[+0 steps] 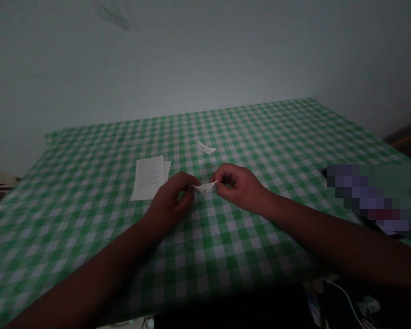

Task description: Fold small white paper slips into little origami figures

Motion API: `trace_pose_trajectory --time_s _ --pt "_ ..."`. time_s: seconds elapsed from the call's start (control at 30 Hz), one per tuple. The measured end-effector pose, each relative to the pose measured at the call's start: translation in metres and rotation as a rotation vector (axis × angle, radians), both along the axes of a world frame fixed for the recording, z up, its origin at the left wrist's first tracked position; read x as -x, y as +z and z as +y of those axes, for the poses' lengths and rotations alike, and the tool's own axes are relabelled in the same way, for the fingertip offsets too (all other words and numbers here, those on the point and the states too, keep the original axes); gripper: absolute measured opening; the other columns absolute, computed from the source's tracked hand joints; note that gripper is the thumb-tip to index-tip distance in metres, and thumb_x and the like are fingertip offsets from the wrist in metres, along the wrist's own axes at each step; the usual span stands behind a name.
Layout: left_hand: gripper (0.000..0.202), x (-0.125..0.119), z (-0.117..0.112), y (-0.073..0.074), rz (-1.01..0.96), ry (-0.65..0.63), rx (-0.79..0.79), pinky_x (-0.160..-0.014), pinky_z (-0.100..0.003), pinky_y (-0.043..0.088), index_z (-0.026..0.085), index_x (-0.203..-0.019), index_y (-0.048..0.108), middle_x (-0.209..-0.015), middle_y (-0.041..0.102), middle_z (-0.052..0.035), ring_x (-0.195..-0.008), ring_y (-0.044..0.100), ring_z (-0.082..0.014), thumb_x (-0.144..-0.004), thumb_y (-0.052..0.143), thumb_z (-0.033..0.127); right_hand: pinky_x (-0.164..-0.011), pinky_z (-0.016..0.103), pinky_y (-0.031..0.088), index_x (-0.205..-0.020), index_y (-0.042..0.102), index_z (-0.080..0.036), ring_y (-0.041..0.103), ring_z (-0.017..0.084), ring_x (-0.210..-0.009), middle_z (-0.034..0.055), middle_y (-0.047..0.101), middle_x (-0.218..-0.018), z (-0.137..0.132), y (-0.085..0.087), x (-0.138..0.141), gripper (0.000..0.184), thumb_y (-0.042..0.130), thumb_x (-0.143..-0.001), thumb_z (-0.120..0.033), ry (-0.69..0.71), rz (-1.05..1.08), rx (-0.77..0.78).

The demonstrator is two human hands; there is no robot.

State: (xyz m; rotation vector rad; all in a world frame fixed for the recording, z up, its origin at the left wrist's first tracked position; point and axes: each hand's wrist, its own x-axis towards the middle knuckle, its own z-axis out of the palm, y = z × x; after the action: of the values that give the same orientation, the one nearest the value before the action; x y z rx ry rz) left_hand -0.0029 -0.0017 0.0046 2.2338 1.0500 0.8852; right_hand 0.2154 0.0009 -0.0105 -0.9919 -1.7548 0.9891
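Note:
A small folded piece of white paper (206, 187) is held just above the green-and-white checked tablecloth (260, 137), between both hands. My left hand (171, 201) pinches its left end with closed fingers. My right hand (238, 185) pinches its right end, fingers curled. Another small folded white paper (205, 147) lies on the cloth a little farther back. A few flat white sheets (150, 177) lie to the left of my left hand.
The table reaches back to a plain pale wall (205, 59). A blurred-out patch (376, 201) covers something at the table's right side. A white cable (345, 297) and small clutter sit below the near right edge. The room is dim.

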Motion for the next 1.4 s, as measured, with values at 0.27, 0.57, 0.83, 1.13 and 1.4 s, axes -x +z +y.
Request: trace_pose_trajectory --time_s 0.27,0.57,0.83,1.13,1.4 --pt "0.02 0.001 0.0 0.004 0.132 -0.106 -0.133 -0.089 -0.034 0.051 0.017 -0.104 0.06 -0.108 0.061 -0.0064 -0.102 0.06 -0.019 -0.085 0.062 0.015 -0.073 0.031 0.051 -0.08 0.053 -0.022 0.064 0.015 -0.08 0.0011 0.067 -0.091 0.0 -0.002 -0.001 0.009 0.058 -0.08 -0.014 0.043 -0.003 -0.031" --pt "0.012 0.004 0.002 0.0 0.148 -0.113 -0.154 -0.086 -0.032 0.053 0.018 -0.098 0.06 -0.104 0.063 -0.0051 -0.097 0.063 -0.0171 -0.087 0.063 0.017 -0.073 0.029 0.051 -0.091 0.055 -0.022 0.062 0.014 -0.08 0.0006 0.064 -0.091 0.001 0.0 -0.003 0.018 0.056 -0.079 -0.008 0.068 -0.109 -0.174" --pt "0.019 0.004 0.0 0.002 0.213 -0.135 -0.183 -0.089 -0.033 0.052 0.018 -0.102 0.059 -0.108 0.061 -0.0056 -0.102 0.061 -0.0183 -0.085 0.06 0.011 -0.081 0.03 0.049 -0.101 0.061 -0.021 0.061 0.014 -0.09 0.0023 0.064 -0.095 0.002 0.002 -0.007 0.029 0.052 -0.081 -0.003 0.178 -0.256 -0.447" --pt "0.02 0.002 -0.002 0.005 0.261 -0.161 -0.213 -0.086 -0.036 0.053 0.018 -0.104 0.061 -0.106 0.06 -0.0068 -0.099 0.059 -0.0197 -0.086 0.057 0.012 -0.078 0.032 0.05 -0.097 0.06 -0.022 0.062 0.017 -0.088 0.0022 0.064 -0.093 -0.002 0.006 -0.006 0.023 0.058 -0.078 -0.01 0.189 -0.272 -0.428" --pt "0.021 0.002 -0.004 0.007 0.295 -0.169 -0.185 -0.086 -0.036 0.051 0.018 -0.104 0.061 -0.104 0.057 -0.0066 -0.098 0.057 -0.0202 -0.085 0.057 0.011 -0.079 0.033 0.05 -0.095 0.058 -0.023 0.061 0.017 -0.09 0.0023 0.065 -0.091 -0.001 0.006 -0.005 0.008 0.062 -0.087 -0.023 0.2 -0.306 -0.454"
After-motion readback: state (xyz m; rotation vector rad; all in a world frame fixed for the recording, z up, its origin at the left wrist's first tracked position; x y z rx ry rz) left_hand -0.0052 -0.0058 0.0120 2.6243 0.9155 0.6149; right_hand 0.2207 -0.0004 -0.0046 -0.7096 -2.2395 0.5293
